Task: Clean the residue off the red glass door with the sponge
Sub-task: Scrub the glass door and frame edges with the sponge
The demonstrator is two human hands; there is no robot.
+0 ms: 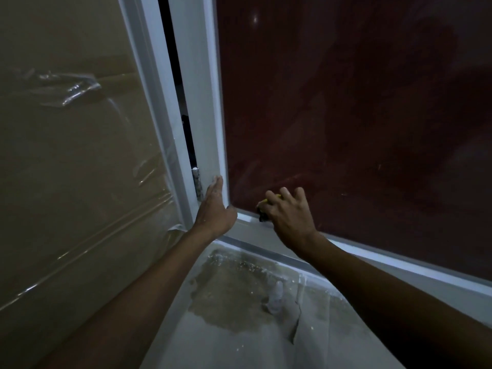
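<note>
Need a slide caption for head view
Right hand holds sponge at red glass door corner; left hand braces frame.

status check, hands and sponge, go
Left hand flat on white door frame. Right hand grips sponge at red glass bottom corner. Nothing blocking.

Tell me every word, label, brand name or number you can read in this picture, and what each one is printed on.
None: no readable text shows anywhere.
The dark red glass door panel bears only smears and specks.
The white metal door frame is plain.
The yellow sponge in the right hand is mostly hidden; no print visible.
The clear plastic wrap over the brown panel carries no label.
</note>
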